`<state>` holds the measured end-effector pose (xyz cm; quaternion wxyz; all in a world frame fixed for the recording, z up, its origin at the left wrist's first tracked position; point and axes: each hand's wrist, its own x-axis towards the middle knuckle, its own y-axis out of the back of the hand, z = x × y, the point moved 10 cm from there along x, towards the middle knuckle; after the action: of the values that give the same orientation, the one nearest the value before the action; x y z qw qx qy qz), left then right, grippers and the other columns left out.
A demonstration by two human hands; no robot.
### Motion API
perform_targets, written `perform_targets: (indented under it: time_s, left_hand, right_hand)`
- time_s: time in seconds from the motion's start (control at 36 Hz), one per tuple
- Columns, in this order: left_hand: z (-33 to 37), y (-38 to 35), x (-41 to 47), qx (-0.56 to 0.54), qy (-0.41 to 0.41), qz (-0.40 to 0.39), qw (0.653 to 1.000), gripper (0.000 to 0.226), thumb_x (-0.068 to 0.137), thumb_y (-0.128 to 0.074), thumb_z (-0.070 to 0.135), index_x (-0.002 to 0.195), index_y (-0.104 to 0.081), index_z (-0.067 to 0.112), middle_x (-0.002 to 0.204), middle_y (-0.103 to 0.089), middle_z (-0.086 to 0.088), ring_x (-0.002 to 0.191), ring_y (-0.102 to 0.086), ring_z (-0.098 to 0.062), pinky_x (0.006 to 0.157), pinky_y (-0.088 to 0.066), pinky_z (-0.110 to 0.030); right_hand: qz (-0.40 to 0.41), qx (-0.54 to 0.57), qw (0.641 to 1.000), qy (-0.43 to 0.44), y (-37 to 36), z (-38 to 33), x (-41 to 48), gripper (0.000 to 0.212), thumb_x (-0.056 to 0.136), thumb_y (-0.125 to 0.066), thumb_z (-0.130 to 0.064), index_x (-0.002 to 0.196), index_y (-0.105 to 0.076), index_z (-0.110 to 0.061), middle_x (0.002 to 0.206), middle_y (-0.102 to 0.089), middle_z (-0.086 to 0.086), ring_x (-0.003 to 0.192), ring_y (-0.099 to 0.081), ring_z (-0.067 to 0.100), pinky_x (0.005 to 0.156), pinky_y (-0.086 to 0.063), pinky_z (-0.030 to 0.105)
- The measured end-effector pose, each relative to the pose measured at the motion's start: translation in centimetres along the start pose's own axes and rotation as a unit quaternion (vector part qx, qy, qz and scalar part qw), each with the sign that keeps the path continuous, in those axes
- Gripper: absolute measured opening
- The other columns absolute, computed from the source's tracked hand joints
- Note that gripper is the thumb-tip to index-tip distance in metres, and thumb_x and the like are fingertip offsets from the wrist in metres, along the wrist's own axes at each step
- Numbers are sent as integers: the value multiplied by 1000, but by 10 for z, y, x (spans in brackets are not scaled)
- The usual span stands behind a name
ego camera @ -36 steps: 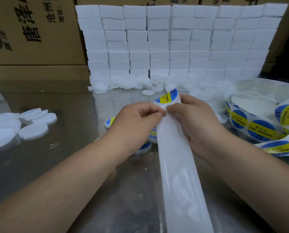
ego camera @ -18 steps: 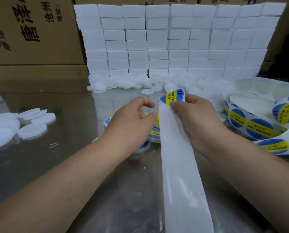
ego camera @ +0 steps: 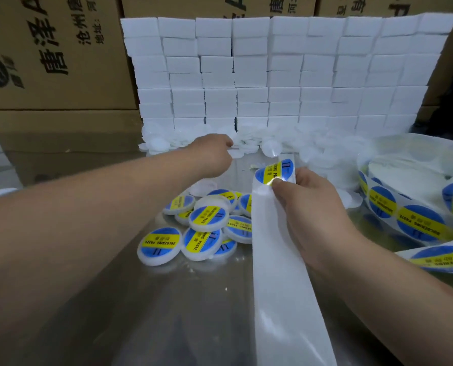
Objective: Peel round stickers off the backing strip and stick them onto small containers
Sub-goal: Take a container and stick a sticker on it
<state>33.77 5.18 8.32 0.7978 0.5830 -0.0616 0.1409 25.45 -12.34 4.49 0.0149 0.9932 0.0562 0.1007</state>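
Note:
My right hand (ego camera: 312, 207) pinches the top of the white backing strip (ego camera: 280, 273), thumb pressed on the edge of a blue and yellow round sticker (ego camera: 274, 170) half lifted from it. The strip runs down toward me over the table. My left hand (ego camera: 212, 154) is stretched forward into the heap of plain white round containers (ego camera: 249, 143); its fingers are hidden behind the back of the hand, right beside one white container (ego camera: 235, 154). Several labelled containers (ego camera: 208, 217) lie piled between my arms.
A wall of white foam blocks (ego camera: 273, 75) stands behind the heap, with brown cartons (ego camera: 48, 62) behind and to the left. Loops of sticker strip (ego camera: 415, 220) lie at the right on a plastic bag. The table top (ego camera: 167, 313) is shiny metal.
My left hand let go of the strip and reached forward to the white containers. My right hand kept hold of the strip and sticker. The labelled pile is now uncovered.

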Motion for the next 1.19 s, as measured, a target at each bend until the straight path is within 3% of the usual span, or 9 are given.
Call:
perform_targets:
  time_s: [0.14, 0.36, 0.44, 0.56, 0.64, 0.81, 1.03, 1.11, 1.19]
  left_hand:
    - [-13, -40, 61, 195, -20, -86, 977, 52, 94, -36, 18, 144, -24, 21, 148, -26, -11, 131, -29, -33, 104, -32, -40]
    - [-11, -81, 127, 236, -11, -140, 962, 61, 95, -28, 46, 148, -5, 24, 156, 1, -10, 140, -13, -35, 111, -17, -47]
    - [-16, -99, 136, 205, -1, -166, 965, 54, 95, -28, 43, 142, -30, 16, 151, -22, -13, 135, -28, -35, 111, -22, -48]
    - [-8, -108, 139, 200, -42, -172, 964, 40, 96, -34, 35, 113, -60, 9, 118, -62, -9, 103, -59, -27, 90, -45, -35]
    - [-3, -94, 138, 203, -57, -121, 970, 31, 89, -48, 33, 104, -60, 8, 105, -63, -10, 94, -59, -29, 78, -47, -33]
    - [-18, -63, 120, 2, 48, -66, 997, 33, 74, -61, 40, 71, -42, 13, 69, -47, -3, 58, -45, -17, 48, -31, -24]
    - [-11, -4, 43, -421, 148, 30, 895, 27, 89, -31, 29, 73, -50, 19, 71, -48, -2, 56, -39, -15, 55, -31, -24]
    - [0, 13, 4, -471, 145, 47, 869, 29, 88, -31, 27, 70, -51, 15, 67, -48, -4, 57, -41, -20, 54, -36, -25]
    - [17, 34, -34, -418, 94, 85, 899, 29, 88, -36, 32, 68, -53, 21, 70, -56, 0, 69, -54, -23, 72, -49, -32]
  right_hand:
    - [-2, -36, 999, 23, 3, -2, -2, 14, 86, -53, -22, 74, -60, -16, 60, -58, -4, 55, -50, 10, 54, -39, 25]
    - [-17, -31, 999, 13, -1, 2, -4, 12, 80, -55, -25, 81, -64, -33, 73, -69, -4, 71, -65, 16, 65, -50, 30]
    - [-23, -48, 998, 17, -1, 1, -3, 21, 67, -51, -34, 84, -62, -41, 72, -69, -9, 67, -64, 10, 63, -48, 27]
    - [-23, -53, 998, 8, 0, 5, -2, 22, 66, -51, -33, 83, -62, -42, 71, -69, -11, 64, -62, 6, 59, -45, 24]
    - [-27, -42, 999, 16, -2, 4, -2, 18, 70, -52, -29, 82, -64, -35, 72, -69, -7, 66, -64, 10, 58, -48, 25]
    - [-31, 1, 999, 6, -6, 4, -2, 21, 80, -53, -14, 80, -67, -29, 68, -70, -1, 62, -65, 16, 60, -52, 28]
    - [-38, 12, 999, 6, -10, -2, -5, 25, 77, -47, -4, 81, -66, -19, 72, -66, 11, 58, -55, 16, 56, -45, 27]
    - [-57, 22, 998, 14, -14, -8, -10, 30, 77, -45, 0, 79, -68, -20, 60, -64, -2, 48, -54, 9, 45, -43, 17]
    - [-79, 21, 996, 45, -20, -18, -17, 33, 79, -46, 0, 81, -70, -23, 69, -69, 1, 55, -58, 8, 48, -46, 20]
